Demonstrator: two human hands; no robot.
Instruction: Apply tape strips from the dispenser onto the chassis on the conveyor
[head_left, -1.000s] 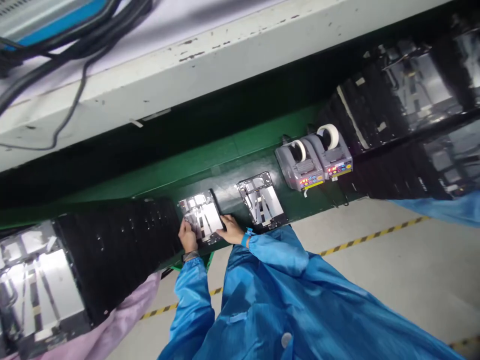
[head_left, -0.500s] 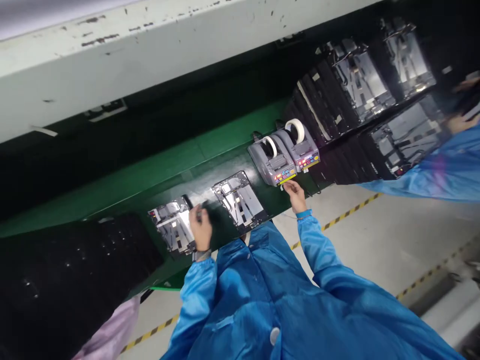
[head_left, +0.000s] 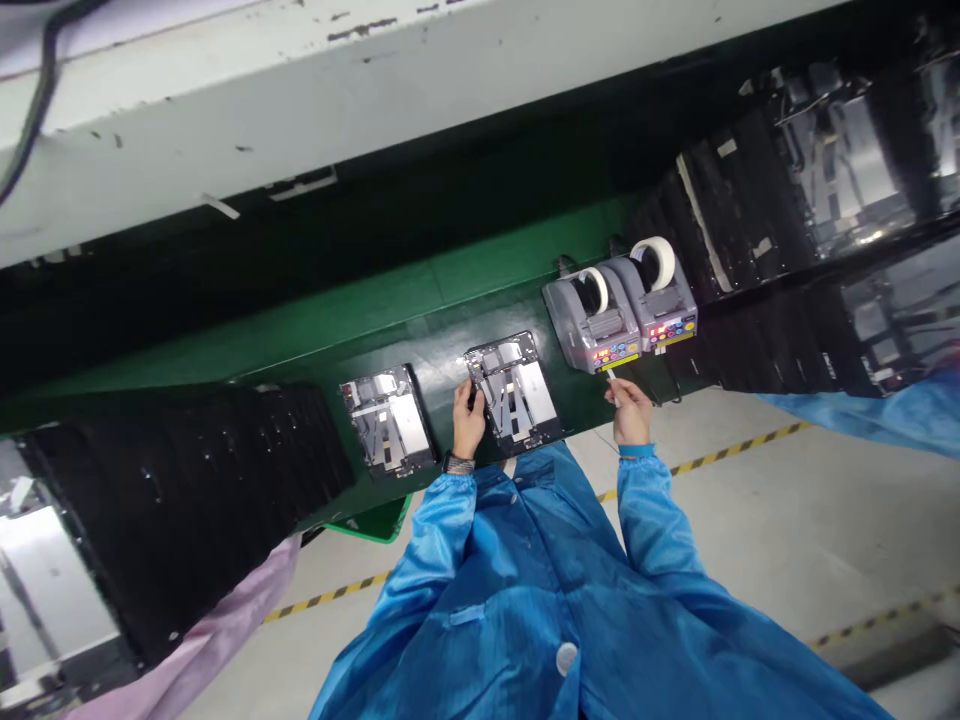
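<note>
White tape strip (head_left: 610, 376) sits pinched in the right fingers (head_left: 618, 394); left fingers (head_left: 473, 400) curl against a metal frame (head_left: 521, 395).

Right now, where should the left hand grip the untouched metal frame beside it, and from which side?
Grip the untouched metal frame by its long right edge, coming from the left hand's side: it lies flat, that edge facing the hand.

The device frame (head_left: 514, 392) is bright bare metal, the green workbench (head_left: 390, 345) glossy, the tape dispensers (head_left: 592, 325) smooth grey plastic, and the smock (head_left: 517, 590) sheen blue cloth.
</note>
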